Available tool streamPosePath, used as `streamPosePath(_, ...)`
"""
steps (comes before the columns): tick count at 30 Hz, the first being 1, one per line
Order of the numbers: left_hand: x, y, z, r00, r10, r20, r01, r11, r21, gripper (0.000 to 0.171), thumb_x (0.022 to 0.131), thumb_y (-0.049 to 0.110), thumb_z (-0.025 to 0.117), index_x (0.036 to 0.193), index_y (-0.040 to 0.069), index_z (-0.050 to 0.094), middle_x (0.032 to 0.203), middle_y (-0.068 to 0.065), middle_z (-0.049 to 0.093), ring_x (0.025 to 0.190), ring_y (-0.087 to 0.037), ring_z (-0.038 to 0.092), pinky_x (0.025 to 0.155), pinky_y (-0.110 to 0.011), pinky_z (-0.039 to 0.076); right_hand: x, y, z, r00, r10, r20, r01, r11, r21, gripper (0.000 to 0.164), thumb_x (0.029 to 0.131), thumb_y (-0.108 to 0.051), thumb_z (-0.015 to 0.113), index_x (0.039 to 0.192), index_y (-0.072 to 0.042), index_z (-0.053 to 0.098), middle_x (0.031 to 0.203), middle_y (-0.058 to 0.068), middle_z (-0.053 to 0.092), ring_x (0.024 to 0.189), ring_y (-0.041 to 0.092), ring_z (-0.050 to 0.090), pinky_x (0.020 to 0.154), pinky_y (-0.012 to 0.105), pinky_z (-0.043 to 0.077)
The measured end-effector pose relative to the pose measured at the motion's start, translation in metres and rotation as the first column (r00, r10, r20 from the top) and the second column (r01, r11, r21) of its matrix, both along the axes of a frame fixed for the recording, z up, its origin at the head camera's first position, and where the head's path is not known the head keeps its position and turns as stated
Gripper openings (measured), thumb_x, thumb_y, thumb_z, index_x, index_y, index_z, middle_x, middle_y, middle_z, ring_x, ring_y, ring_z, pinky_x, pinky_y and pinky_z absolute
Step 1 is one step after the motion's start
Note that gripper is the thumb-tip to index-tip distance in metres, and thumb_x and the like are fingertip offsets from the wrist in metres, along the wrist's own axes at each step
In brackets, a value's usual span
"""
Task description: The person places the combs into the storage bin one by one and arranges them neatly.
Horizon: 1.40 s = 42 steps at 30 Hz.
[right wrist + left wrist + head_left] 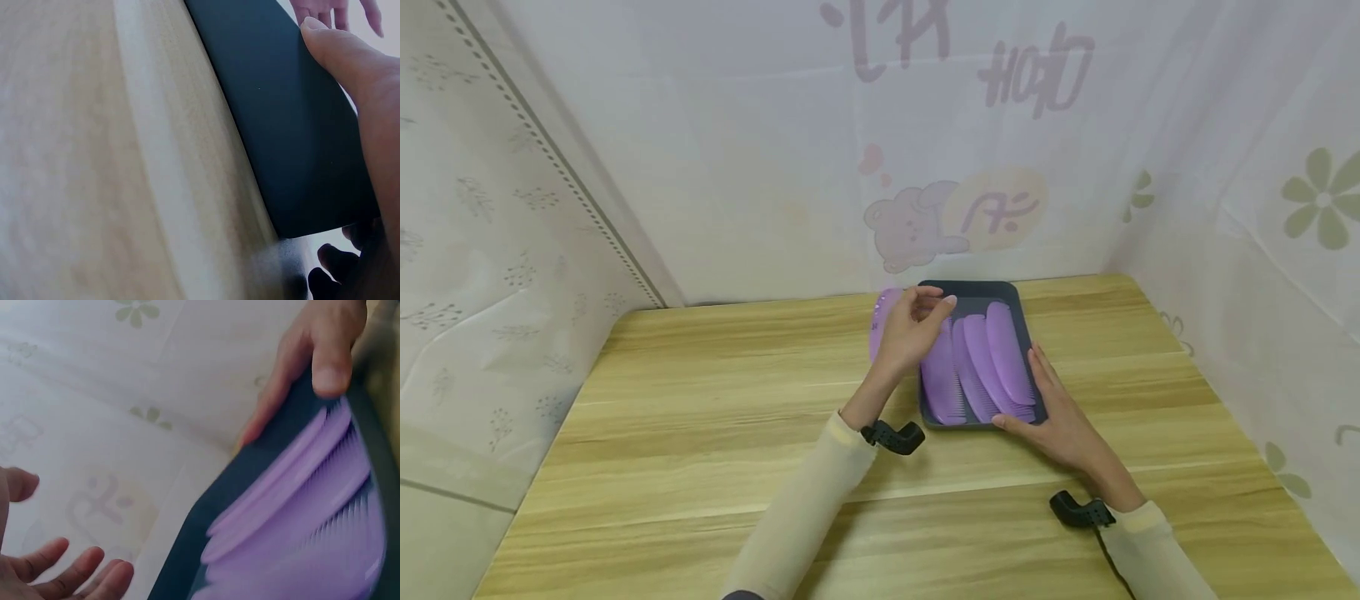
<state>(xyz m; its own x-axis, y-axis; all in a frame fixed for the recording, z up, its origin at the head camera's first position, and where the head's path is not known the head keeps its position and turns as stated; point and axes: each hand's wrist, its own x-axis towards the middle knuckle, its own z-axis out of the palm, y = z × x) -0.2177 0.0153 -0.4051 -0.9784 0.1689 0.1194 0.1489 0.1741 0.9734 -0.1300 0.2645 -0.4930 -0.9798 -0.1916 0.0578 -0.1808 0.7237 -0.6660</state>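
Note:
Several purple combs [942, 367] lie side by side in a dark rectangular tray [973, 288], teeth visible along their edges. My left hand [913, 329] hovers at the tray's left side, its fingers loosely bent. In the left wrist view, nothing lies between the left fingers [78, 575]. My right hand [1063, 421] holds the tray's near right corner: the thumb [337, 47] rests at the near rim, and the fingers lie along the right wall. Left of the tray, a purple piece [883, 321] with small marks is partly hidden behind my left hand.
The tray stands on a wood-grain table [737, 400], close to its far edge. Behind the table hangs a pale printed cloth [760, 167], and similar cloth borders both sides. A black camera [895, 437] sits on the left wrist, another camera [1078, 510] on the right.

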Motion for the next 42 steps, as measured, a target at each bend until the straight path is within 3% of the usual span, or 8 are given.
streamPosePath(3,-0.002,-0.008,-0.001,0.998,0.033,-0.056,-0.035,0.999,-0.037,0.047,0.086,0.054,0.059,0.119,0.021,0.055,0.112,0.000,0.061,0.104,-0.012,0.057,0.088,-0.033,0.049,0.000,0.001,0.000,1.000,0.000,-0.002,0.000,1.000,0.000,0.114,0.073,-0.056,0.073,0.151,-0.021,-0.002,0.158,-0.005,-0.007,0.145,0.022,0.000,0.108,0.064,0.018)
streamPosePath(8,-0.006,-0.021,-0.003,0.993,0.032,-0.114,-0.037,0.998,-0.042,0.054,0.085,0.057,0.058,0.126,0.022,0.052,0.126,0.000,0.056,0.119,-0.014,0.051,0.096,-0.033,0.046,0.000,0.001,0.000,1.000,-0.001,-0.002,0.001,1.000,0.005,0.114,0.072,-0.056,0.072,0.151,-0.022,-0.003,0.158,-0.005,-0.007,0.145,0.021,0.000,0.109,0.064,0.018)
streamPosePath(16,-0.013,-0.043,-0.002,0.988,0.051,-0.143,-0.056,0.998,-0.025,0.052,0.090,0.051,0.054,0.132,0.023,0.049,0.133,0.000,0.052,0.127,-0.014,0.045,0.100,-0.031,0.043,0.000,0.000,0.001,1.000,-0.004,0.000,0.004,1.000,0.018,0.114,0.072,-0.058,0.072,0.151,-0.023,-0.003,0.158,-0.005,-0.008,0.145,0.022,0.000,0.109,0.064,0.018)
streamPosePath(22,-0.021,-0.060,-0.007,0.990,0.074,-0.119,-0.073,0.997,0.011,0.046,0.095,0.037,0.053,0.134,0.015,0.047,0.137,-0.007,0.049,0.130,-0.019,0.042,0.104,-0.038,0.040,-0.001,-0.001,0.001,1.000,-0.001,-0.003,0.001,1.000,0.016,0.114,0.073,-0.057,0.072,0.151,-0.022,-0.003,0.158,-0.005,-0.008,0.145,0.022,0.000,0.109,0.063,0.018)
streamPosePath(28,-0.024,-0.071,-0.017,0.986,0.133,-0.099,-0.132,0.991,0.011,0.050,0.092,0.049,0.052,0.133,0.021,0.048,0.136,-0.003,0.050,0.128,-0.014,0.044,0.102,-0.038,0.042,0.000,0.001,0.001,1.000,-0.003,0.002,0.003,1.000,0.016,0.114,0.073,-0.057,0.071,0.151,-0.023,-0.004,0.158,-0.006,-0.009,0.145,0.022,0.000,0.109,0.063,0.018)
streamPosePath(32,-0.027,-0.075,-0.026,0.984,0.158,-0.079,-0.157,0.987,0.019,0.049,0.092,0.049,0.052,0.132,0.021,0.049,0.134,-0.003,0.052,0.126,-0.016,0.045,0.100,-0.039,0.044,-0.001,0.001,0.001,1.000,-0.005,0.005,0.005,1.000,0.016,0.113,0.073,-0.058,0.071,0.151,-0.024,-0.003,0.158,-0.007,-0.009,0.145,0.022,0.000,0.108,0.064,0.018)
streamPosePath(38,-0.032,-0.085,-0.039,0.985,0.170,0.022,-0.170,0.985,0.031,0.055,0.091,0.055,0.049,0.134,0.019,0.047,0.135,-0.004,0.051,0.126,-0.020,0.046,0.105,-0.041,0.040,-0.001,0.001,0.001,1.000,-0.009,0.006,0.009,1.000,0.018,0.113,0.073,-0.058,0.071,0.151,-0.024,-0.003,0.158,-0.007,-0.008,0.145,0.022,0.001,0.108,0.065,0.018)
streamPosePath(42,-0.032,-0.093,-0.044,0.983,0.175,0.051,-0.176,0.984,0.015,0.055,0.093,0.051,0.049,0.136,0.017,0.045,0.136,-0.004,0.050,0.126,-0.021,0.046,0.105,-0.042,0.040,-0.001,0.001,0.001,1.000,-0.005,0.003,0.005,1.000,0.016,0.113,0.073,-0.058,0.071,0.151,-0.024,-0.003,0.158,-0.007,-0.008,0.145,0.022,0.001,0.108,0.065,0.018)
